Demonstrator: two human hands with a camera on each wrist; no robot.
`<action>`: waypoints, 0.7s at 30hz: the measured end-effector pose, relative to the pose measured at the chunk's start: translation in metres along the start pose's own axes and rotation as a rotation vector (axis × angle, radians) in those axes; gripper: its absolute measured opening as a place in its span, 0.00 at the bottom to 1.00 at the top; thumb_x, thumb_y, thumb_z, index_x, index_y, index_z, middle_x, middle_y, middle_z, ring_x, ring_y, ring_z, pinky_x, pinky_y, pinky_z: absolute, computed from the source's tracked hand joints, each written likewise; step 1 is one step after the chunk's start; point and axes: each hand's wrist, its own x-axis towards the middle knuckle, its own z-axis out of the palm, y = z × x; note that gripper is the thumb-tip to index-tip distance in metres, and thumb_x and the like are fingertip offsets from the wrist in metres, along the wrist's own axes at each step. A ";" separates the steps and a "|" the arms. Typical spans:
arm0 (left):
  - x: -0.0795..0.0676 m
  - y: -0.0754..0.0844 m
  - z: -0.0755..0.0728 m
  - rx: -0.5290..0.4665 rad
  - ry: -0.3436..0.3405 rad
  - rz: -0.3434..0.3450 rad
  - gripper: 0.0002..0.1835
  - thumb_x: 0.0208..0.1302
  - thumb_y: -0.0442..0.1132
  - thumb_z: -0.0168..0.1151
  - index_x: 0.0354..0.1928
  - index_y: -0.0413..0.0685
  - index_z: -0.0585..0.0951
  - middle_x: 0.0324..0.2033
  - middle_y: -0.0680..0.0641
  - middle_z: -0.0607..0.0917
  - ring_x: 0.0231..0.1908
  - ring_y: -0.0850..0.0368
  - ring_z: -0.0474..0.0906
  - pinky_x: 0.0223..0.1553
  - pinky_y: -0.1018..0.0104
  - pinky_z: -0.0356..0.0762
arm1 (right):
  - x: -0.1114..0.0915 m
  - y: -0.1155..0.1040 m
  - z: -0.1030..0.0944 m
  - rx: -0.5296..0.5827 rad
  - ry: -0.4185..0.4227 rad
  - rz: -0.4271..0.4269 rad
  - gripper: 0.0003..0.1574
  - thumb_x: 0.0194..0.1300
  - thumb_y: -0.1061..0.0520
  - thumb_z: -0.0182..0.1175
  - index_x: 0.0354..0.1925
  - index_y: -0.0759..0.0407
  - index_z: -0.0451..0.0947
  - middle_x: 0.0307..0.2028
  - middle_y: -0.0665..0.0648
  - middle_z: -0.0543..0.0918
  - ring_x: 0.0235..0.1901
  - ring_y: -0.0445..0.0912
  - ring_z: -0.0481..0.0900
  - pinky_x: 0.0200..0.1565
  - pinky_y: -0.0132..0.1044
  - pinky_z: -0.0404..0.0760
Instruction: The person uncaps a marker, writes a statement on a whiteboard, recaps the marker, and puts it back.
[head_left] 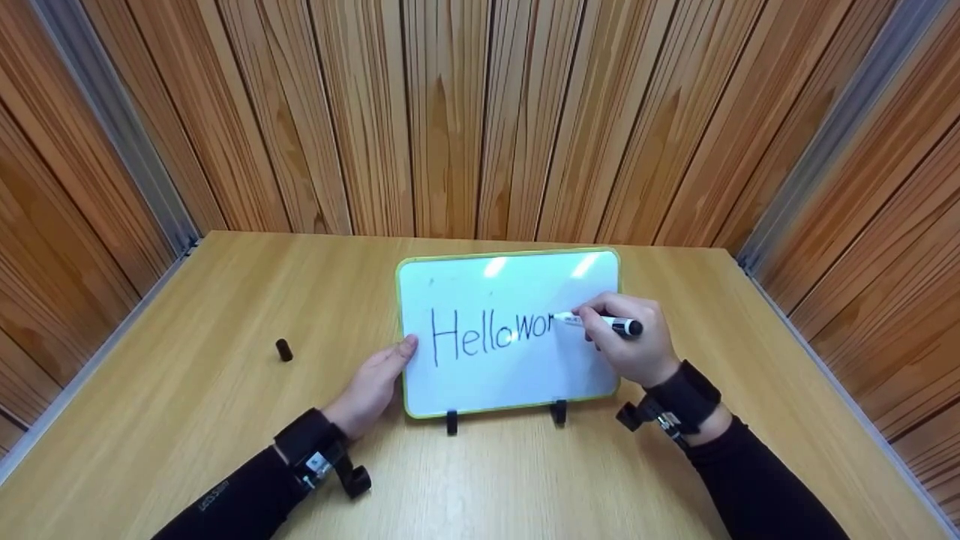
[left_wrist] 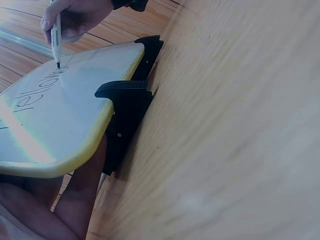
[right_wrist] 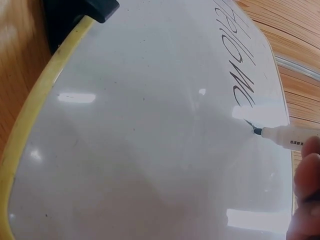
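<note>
A small whiteboard [head_left: 495,382] with a yellow-green rim leans on a black stand [left_wrist: 122,117] and bears the handwritten letters "Hello wor". My right hand [head_left: 634,337] pinches a white marker [head_left: 574,320] with a black end. In the right wrist view the marker's dark tip [right_wrist: 257,131] touches the board at the end of the last letter. My left hand [head_left: 373,386] grips the board's left edge, thumb on the front rim. The left wrist view shows its fingers [left_wrist: 82,200] behind the board.
A black marker cap [head_left: 283,349] lies on the wooden table [head_left: 202,397], left of the board. Wood-panelled walls [head_left: 442,120] enclose the table at the back and both sides. Black straps with small cameras [head_left: 679,409] sit on both wrists.
</note>
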 end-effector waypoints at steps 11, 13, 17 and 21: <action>0.000 -0.001 0.000 -0.026 -0.005 0.004 0.35 0.93 0.57 0.41 0.77 0.32 0.74 0.69 0.39 0.85 0.76 0.47 0.73 0.77 0.55 0.64 | 0.001 -0.001 -0.001 0.002 0.012 0.007 0.12 0.68 0.73 0.65 0.31 0.61 0.88 0.20 0.48 0.83 0.18 0.39 0.77 0.20 0.28 0.71; 0.000 -0.001 0.000 -0.024 -0.005 0.003 0.36 0.93 0.58 0.41 0.78 0.32 0.73 0.70 0.38 0.85 0.76 0.46 0.73 0.78 0.53 0.63 | 0.001 -0.001 -0.002 -0.002 0.014 0.005 0.12 0.68 0.72 0.65 0.30 0.60 0.88 0.20 0.48 0.83 0.18 0.39 0.76 0.20 0.28 0.70; 0.000 -0.001 0.000 -0.024 -0.007 0.001 0.36 0.93 0.58 0.41 0.78 0.32 0.73 0.70 0.38 0.84 0.77 0.45 0.72 0.80 0.50 0.60 | 0.001 -0.001 -0.003 -0.002 0.022 0.010 0.13 0.68 0.72 0.65 0.30 0.60 0.88 0.20 0.48 0.83 0.18 0.39 0.76 0.20 0.28 0.71; 0.000 0.000 0.000 -0.021 -0.004 -0.004 0.36 0.93 0.59 0.41 0.78 0.33 0.74 0.70 0.39 0.85 0.77 0.45 0.71 0.81 0.48 0.58 | 0.001 0.000 -0.005 0.005 0.031 0.019 0.12 0.68 0.72 0.65 0.31 0.60 0.89 0.20 0.48 0.83 0.18 0.39 0.76 0.20 0.28 0.71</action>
